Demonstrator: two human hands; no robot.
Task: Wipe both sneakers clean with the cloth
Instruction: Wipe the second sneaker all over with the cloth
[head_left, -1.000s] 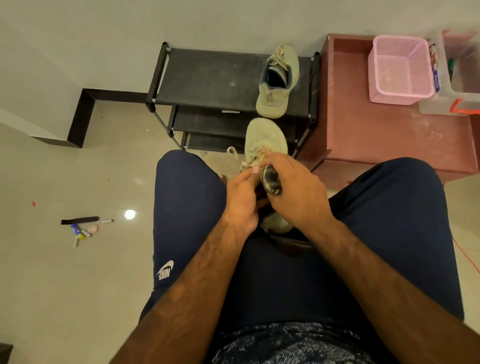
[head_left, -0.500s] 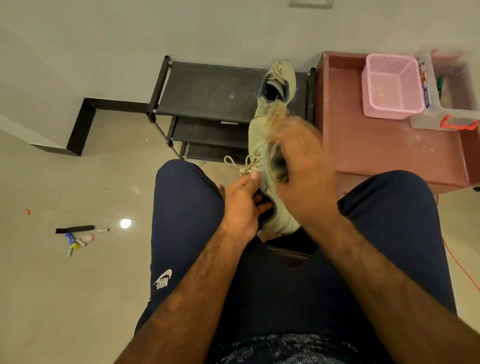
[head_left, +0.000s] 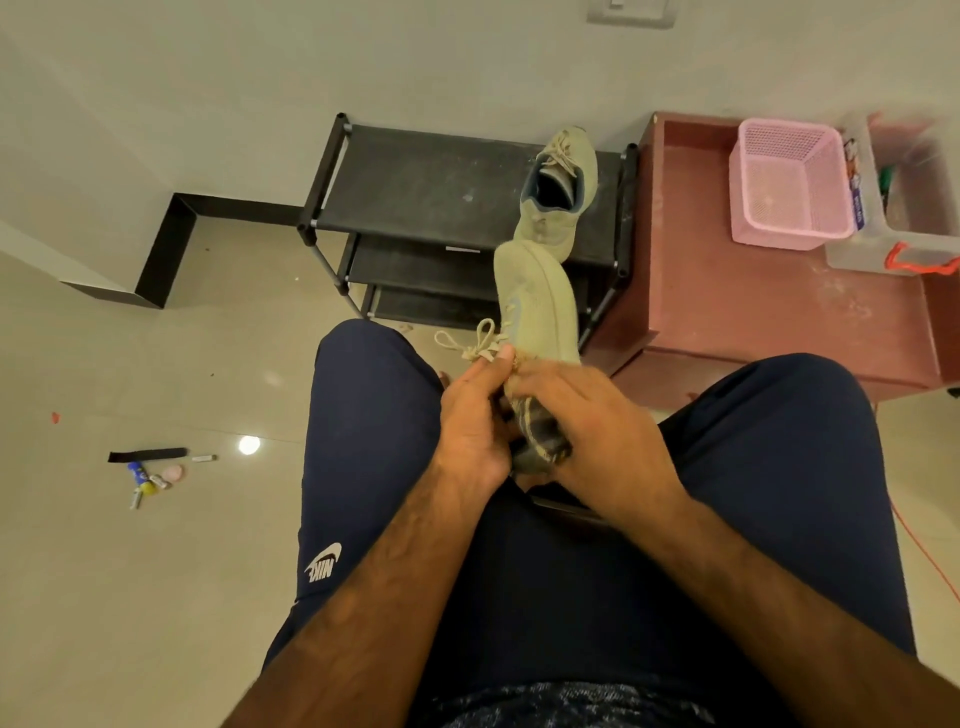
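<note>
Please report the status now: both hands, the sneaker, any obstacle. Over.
Left hand grips held sneaker near the laces. Right hand holds cloth against its heel end. Second sneaker sits on rack. Nothing blocks the wiping.

— Left side?
— My left hand: fingers curled on the sneaker, forearm angled in from lower left.
— Right?
— My right hand: fingers wrapped over the cloth, knuckles up. Both hands touching, out between my knees.
</note>
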